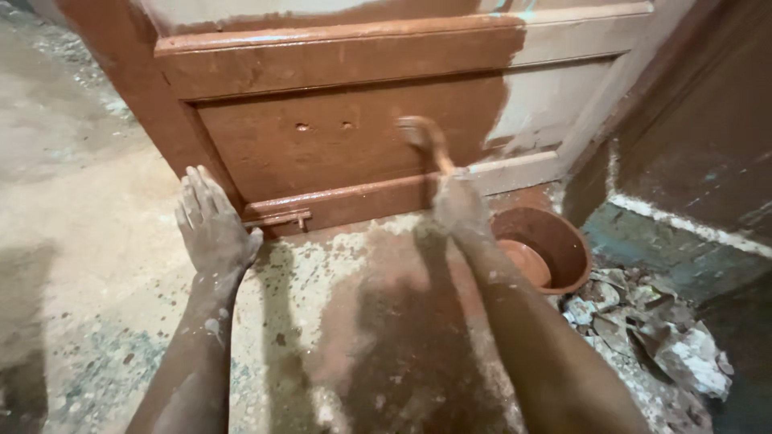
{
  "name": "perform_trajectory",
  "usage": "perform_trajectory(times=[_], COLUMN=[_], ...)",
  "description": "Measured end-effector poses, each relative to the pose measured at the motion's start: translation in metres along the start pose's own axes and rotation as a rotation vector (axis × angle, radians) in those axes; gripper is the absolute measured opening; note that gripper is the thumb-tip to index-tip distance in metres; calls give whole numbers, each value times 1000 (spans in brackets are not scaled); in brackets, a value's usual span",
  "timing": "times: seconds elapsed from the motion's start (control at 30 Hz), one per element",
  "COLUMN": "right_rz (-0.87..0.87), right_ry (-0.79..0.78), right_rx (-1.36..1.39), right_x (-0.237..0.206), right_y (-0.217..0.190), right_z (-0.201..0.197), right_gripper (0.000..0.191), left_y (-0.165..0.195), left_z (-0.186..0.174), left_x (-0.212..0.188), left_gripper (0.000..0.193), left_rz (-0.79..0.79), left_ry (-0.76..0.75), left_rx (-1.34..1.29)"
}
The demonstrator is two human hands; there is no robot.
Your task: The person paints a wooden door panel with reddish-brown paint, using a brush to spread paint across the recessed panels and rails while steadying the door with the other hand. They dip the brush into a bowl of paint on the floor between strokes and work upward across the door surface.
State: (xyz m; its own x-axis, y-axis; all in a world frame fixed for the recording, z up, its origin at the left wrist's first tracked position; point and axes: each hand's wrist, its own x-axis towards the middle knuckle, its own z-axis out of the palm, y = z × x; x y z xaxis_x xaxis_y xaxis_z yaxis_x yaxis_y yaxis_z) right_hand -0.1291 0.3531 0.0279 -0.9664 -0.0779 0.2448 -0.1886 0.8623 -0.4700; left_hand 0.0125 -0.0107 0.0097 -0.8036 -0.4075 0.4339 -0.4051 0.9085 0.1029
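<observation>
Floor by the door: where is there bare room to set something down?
Bare concrete floor lies left of the left hand, and a patch between the two forearms below the brown-painted wooden door. Crowded on the right: the round brown paint bucket beside the right hand, then grey rubble.

Rubble pile (655, 333) at right by dark wall (700, 137); dusty speckled floor (88, 265)
</observation>
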Motion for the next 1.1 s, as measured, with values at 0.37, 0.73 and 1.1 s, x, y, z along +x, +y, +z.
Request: perform_trajectory(times=[0.37, 0.73, 1.1], right_rz=[-39, -449, 229], right_ry=[60, -351, 428], right_rx=[72, 134, 131], right_x=[-13, -72, 27], right_y=[-142, -216, -35], right_z=[67, 12, -26], right_gripper=[42, 40, 40], left_y=[-2, -24, 22], left_z=[2, -21, -36], left_x=[4, 2, 17], left_gripper=[123, 129, 129], left_rz=[27, -41, 124], left_ry=[28, -13, 91], left_rx=[5, -35, -82])
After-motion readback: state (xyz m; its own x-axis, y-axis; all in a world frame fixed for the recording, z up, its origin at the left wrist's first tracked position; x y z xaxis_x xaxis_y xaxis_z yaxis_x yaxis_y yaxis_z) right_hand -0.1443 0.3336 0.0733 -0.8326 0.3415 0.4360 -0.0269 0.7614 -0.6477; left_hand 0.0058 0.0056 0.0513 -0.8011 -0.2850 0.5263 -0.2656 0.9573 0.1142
